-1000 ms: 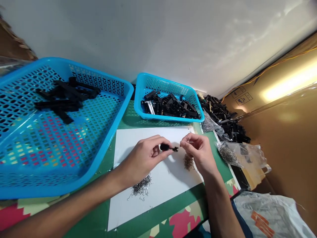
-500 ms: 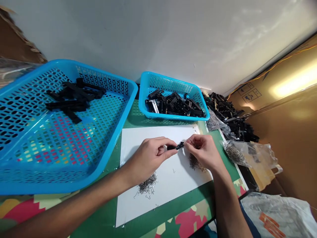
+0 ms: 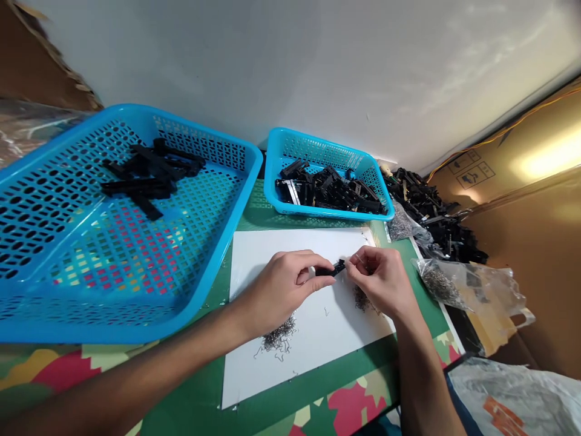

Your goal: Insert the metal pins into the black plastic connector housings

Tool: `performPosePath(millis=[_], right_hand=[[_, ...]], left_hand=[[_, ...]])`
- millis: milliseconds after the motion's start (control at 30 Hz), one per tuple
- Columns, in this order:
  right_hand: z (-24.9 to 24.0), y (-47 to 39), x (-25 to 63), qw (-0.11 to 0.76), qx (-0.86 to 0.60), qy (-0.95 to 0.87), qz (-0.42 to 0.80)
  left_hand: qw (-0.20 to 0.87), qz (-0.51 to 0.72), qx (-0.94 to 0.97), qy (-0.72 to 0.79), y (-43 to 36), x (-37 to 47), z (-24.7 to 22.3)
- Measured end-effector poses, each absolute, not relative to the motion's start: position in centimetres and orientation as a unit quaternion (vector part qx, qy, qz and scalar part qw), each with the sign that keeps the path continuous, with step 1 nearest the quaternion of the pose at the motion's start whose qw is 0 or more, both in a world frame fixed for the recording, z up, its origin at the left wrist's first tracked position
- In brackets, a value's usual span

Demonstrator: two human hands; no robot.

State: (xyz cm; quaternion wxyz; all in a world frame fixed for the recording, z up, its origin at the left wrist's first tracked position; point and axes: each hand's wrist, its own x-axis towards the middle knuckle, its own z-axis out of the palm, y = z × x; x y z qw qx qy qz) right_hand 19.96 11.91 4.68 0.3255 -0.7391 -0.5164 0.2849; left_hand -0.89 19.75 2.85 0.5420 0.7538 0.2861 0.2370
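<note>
My left hand (image 3: 293, 281) is closed on a small, narrow black plastic part (image 3: 338, 267), gripping it between thumb and fingers above a white sheet (image 3: 254, 248). At the part's right end is my right hand (image 3: 379, 275), its thumb and fingertips pinched together. A thin wire piece (image 3: 361, 260) glints between those fingers; its full shape is hidden. One pile of small bent wires (image 3: 279, 336) lies below my left hand. Another pile of small metal pieces (image 3: 362, 298) is partly covered by my right hand. A single bent wire (image 3: 326, 312) lies between the piles.
A large blue basket (image 3: 218, 254) at left and a smaller blue basket (image 3: 333, 213) behind the sheet hold black parts. More black parts (image 3: 447, 224) are heaped at right, beside plastic bags of small metal pieces (image 3: 438, 284). A cardboard box (image 3: 535, 236) stands far right.
The view has shifted slightly, so everything sits a little further right. My hands keep the same hold, with the right fingertips still at the black part's end.
</note>
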Motion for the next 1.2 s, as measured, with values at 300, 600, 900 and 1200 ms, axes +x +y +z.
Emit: performPosePath(millis=[300, 600, 900, 1200], right_hand=[[4.4, 11.7, 20.3, 0.327, -0.750, -0.501, 0.283], [4.6, 11.6, 19.7, 0.331, -0.748, -0.522, 0.241], [4.6, 10.9, 20.5, 0.409, -0.719, -0.477, 0.296], [4.0, 10.7, 20.4, 0.448, -0.736, -0.433, 0.266]], left_hand=[[0.542, 0.244, 0.751, 0.287, 19.7, -0.9, 3.1], [0.526, 0.244, 0.763, 0.285, 19.6, -0.9, 3.2], [0.501, 0.251, 0.787, 0.257, 19.4, -1.0, 3.0], [0.442, 0.253, 0.835, 0.210, 19.0, -1.5, 2.3]])
